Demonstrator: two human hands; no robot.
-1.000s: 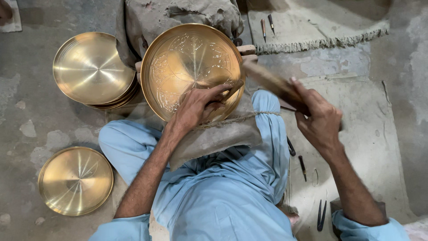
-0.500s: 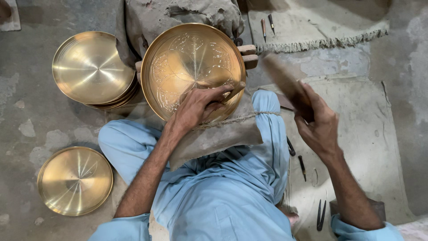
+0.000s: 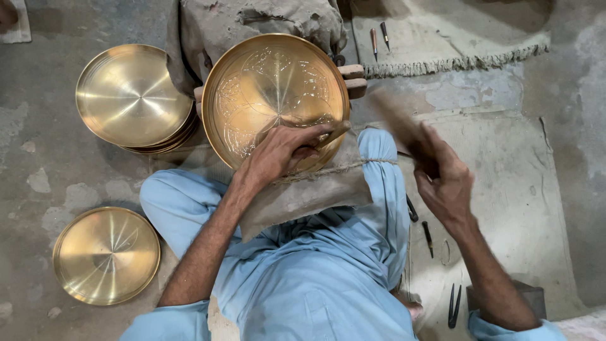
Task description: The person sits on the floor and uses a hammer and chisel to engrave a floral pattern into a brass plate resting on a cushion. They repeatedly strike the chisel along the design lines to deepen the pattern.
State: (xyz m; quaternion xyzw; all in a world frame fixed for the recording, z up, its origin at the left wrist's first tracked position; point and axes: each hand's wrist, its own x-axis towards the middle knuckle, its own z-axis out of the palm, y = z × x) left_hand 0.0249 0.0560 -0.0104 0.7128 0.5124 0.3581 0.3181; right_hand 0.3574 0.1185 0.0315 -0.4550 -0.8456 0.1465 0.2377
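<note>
Brass plate [image 3: 276, 101] propped on worker's lap | left hand [image 3: 278, 151] grasping chisel [image 3: 331, 134] against engraved rim | right hand [image 3: 445, 180] clenched round blurred mallet [image 3: 394, 120], raised | engraving mid-pattern; next blow needs square aim on the chisel head

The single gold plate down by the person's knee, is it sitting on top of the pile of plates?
No, the single brass plate lies alone on the concrete floor, apart from the stack of plates farther up.
</note>
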